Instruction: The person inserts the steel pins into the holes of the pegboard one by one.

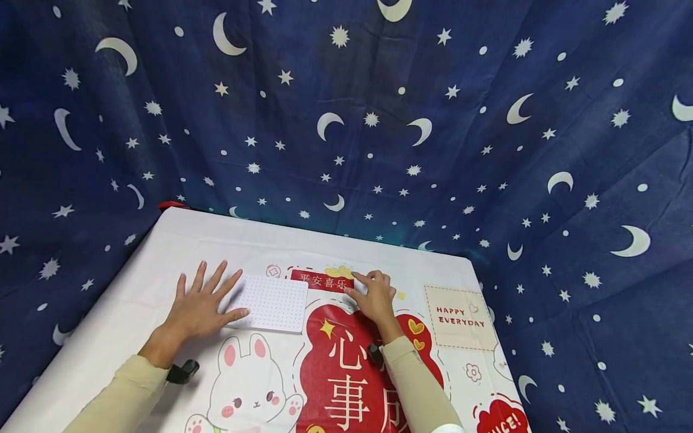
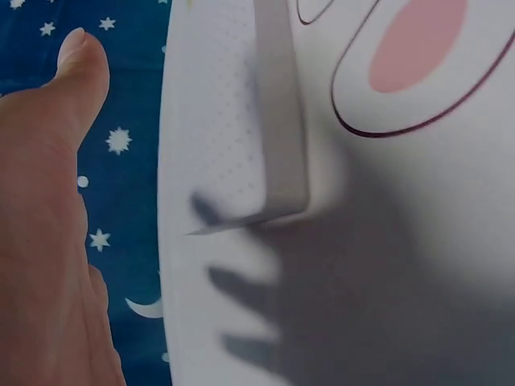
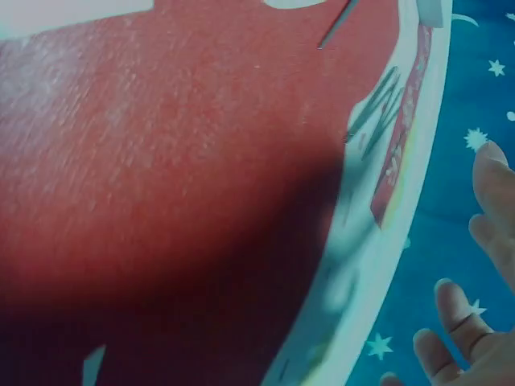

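Note:
A flat white block with a dotted top (image 1: 273, 304) lies on the table. The left wrist view shows the thick plain side of this block (image 2: 283, 121). My left hand (image 1: 201, 307), fingers spread wide and holding nothing, hovers by the block's left end; its thumb overlaps the near left corner in the head view. Shadows of its fingers fall on the cloth beside the block. Right of the block, my right hand (image 1: 375, 297) is over the red print, thumb and index finger apart and the others loosely bent. Nothing shows between the fingers (image 3: 463, 310) in the right wrist view.
A white printed cloth (image 1: 216, 240) covers the table, with a rabbit, red shapes and lettering. Thin grey slivers (image 3: 374, 112) show near the red banner in the right wrist view. A dark blue curtain (image 1: 357, 150) with moons and stars surrounds the table's back and sides.

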Demonstrator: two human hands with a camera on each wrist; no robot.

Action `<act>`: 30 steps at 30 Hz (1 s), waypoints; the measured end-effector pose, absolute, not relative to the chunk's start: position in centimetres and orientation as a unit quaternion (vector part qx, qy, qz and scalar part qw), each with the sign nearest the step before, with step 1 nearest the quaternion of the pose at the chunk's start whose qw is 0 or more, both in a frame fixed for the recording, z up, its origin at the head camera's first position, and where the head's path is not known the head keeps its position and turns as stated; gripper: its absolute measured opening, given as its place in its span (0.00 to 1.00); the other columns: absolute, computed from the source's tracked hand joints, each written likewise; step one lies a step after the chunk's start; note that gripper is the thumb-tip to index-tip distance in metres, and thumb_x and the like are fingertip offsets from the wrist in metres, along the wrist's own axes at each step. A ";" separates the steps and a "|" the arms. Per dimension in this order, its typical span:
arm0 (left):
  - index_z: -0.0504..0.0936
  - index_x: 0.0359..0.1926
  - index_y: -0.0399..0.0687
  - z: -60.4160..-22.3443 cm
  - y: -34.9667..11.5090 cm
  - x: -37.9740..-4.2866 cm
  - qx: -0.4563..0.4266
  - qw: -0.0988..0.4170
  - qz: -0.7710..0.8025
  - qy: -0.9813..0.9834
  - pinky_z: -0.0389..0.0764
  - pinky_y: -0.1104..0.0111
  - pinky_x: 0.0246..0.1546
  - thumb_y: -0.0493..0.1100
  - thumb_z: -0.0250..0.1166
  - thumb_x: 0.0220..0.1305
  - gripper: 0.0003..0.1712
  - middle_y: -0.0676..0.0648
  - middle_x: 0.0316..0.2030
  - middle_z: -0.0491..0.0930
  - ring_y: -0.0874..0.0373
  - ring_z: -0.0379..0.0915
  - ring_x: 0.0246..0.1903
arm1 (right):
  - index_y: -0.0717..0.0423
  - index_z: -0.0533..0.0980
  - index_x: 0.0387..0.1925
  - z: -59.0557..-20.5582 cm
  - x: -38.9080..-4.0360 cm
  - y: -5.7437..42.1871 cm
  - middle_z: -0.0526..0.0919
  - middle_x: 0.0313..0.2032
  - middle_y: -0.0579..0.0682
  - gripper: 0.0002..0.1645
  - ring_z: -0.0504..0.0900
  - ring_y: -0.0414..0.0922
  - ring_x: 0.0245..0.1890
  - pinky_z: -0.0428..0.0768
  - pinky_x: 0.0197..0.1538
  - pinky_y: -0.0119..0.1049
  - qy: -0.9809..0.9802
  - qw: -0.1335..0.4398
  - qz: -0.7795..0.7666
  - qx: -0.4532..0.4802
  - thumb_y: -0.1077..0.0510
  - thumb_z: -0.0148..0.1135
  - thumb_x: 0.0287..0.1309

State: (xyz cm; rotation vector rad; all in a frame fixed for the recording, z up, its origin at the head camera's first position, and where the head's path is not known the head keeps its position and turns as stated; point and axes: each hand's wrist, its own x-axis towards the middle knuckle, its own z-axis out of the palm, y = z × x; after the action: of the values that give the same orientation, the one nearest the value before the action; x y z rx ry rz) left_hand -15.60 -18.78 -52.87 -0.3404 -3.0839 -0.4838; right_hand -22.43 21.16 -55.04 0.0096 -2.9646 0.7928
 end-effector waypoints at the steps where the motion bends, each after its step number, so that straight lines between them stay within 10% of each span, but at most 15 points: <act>1: 0.49 0.78 0.64 -53.1 -18.8 -15.7 -0.110 -0.004 -0.155 -0.982 0.31 0.27 0.67 0.81 0.52 0.56 0.55 0.39 0.79 0.43 0.29 0.27 0.76 | 0.37 0.77 0.61 -55.2 -22.6 21.1 0.75 0.51 0.53 0.33 0.67 0.51 0.59 0.64 0.56 0.54 -0.963 0.038 0.265 -0.002 0.41 0.72 0.52; 30: 0.49 0.78 0.57 -56.2 -20.5 -17.7 -0.080 -0.136 -0.232 -0.960 0.22 0.26 0.63 0.78 0.59 0.53 0.60 0.34 0.78 0.41 0.25 0.28 0.75 | 0.44 0.89 0.36 -57.8 -25.1 18.1 0.80 0.45 0.50 0.11 0.68 0.50 0.56 0.62 0.58 0.57 -0.940 0.033 0.330 -0.083 0.49 0.75 0.49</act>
State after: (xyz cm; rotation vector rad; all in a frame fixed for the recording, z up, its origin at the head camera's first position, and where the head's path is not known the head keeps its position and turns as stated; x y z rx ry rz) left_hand -17.67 -20.54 -56.23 -0.2752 -3.3087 -0.8003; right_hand -25.10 18.12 -57.79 -0.2561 -2.8917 1.0170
